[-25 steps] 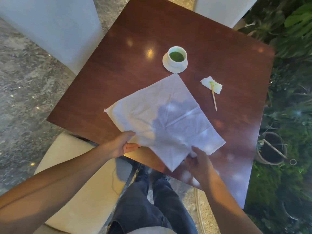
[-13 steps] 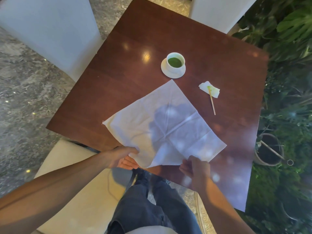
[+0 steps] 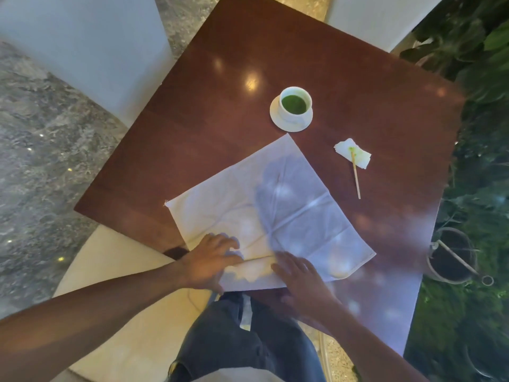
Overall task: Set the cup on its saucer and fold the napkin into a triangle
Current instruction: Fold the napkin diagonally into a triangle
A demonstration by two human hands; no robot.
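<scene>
head | left hand (image 3: 212, 260) and right hand (image 3: 298, 274) flat, unclenched, pressing napkin's (image 3: 275, 205) near corner | cup (image 3: 295, 103) on saucer (image 3: 276, 121), well beyond | step: triangle fold, barely begun | next: carry near corner to far corner, align edges

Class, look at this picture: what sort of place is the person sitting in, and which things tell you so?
Probably a café or lounge seating area: a polished wooden table with pale chairs around it, a cup of green drink on a saucer, stone floor and leafy plants alongside.

Cup (image 3: 295, 103) on saucer (image 3: 278, 121); napkin (image 3: 264, 210) spread.
</scene>
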